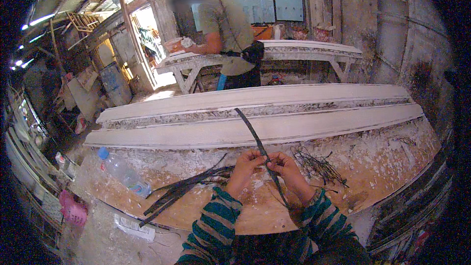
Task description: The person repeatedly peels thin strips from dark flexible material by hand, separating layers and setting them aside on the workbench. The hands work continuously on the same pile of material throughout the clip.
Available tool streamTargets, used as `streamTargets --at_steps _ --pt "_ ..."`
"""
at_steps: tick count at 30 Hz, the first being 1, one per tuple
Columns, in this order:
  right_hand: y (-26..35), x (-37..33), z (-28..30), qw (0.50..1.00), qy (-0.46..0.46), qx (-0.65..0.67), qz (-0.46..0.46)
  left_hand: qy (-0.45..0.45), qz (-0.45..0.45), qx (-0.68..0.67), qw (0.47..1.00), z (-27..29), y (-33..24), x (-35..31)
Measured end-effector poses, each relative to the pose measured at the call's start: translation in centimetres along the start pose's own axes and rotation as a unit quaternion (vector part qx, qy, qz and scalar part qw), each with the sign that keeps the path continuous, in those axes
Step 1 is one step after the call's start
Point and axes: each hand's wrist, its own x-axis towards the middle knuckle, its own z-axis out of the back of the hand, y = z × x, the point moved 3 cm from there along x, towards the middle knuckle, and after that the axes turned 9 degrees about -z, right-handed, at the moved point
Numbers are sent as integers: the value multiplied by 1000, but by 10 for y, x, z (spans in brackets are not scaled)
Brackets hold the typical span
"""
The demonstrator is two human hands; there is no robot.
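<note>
Between my two hands runs a long, thin black strip, its far end reaching over the white moulding and its lower end hanging toward me. My left hand pinches it near the middle. Right beside it, my right hand is also closed on the strip, fingertips almost touching those of the left. Left of my hands lies a loose bundle of similar black strips on the wooden table. A tangle of thin dark strands rests to the right of my right hand.
Two long white mouldings cross the far side of the table. A clear plastic bottle with a blue cap lies at the left. Beyond, a person works at another bench. A pink bag is at the lower left.
</note>
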Motion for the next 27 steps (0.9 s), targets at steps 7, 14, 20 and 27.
streamTargets --at_steps 7,14,20,27 --pt "-5 6 5 999 -14 -29 -34 42 12 -8 999 -4 -9 -2" --pt "-4 2 8 997 -29 9 -64 57 22 32 998 -8 -13 -6" --pt "-3 3 9 999 -31 2 -30 70 12 63 996 -8 -12 -5" --pt "-4 7 13 1000 -13 -6 1 81 29 63 994 -9 -13 -6"
